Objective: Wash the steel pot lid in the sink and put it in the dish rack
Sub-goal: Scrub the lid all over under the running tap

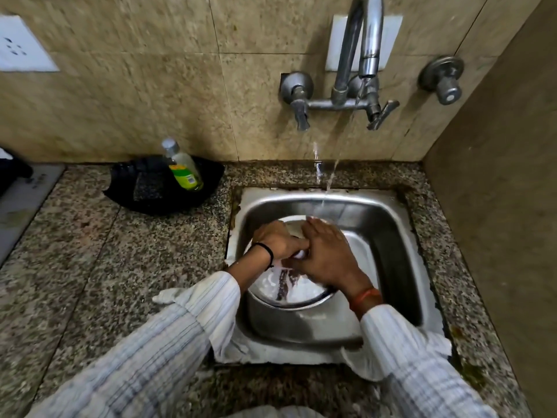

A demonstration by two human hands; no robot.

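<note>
The round steel pot lid (289,292) lies inside the steel sink (388,254), its surface soapy and wet. My left hand (275,239) grips the lid's left part, fingers curled over it, with a black band on the wrist. My right hand (327,254) lies flat across the lid's top, fingers spread, pressing on it. Something small and white shows between the two hands; I cannot tell what it is. Water falls from the tap (366,46) onto the lid's far edge, just beyond my right fingers.
A black tray (144,191) holding a dish-soap bottle (182,165) sits on the granite counter (90,251) left of the sink. Wall taps and a valve (443,79) hang above the sink. A tiled wall closes the right side. No dish rack is in view.
</note>
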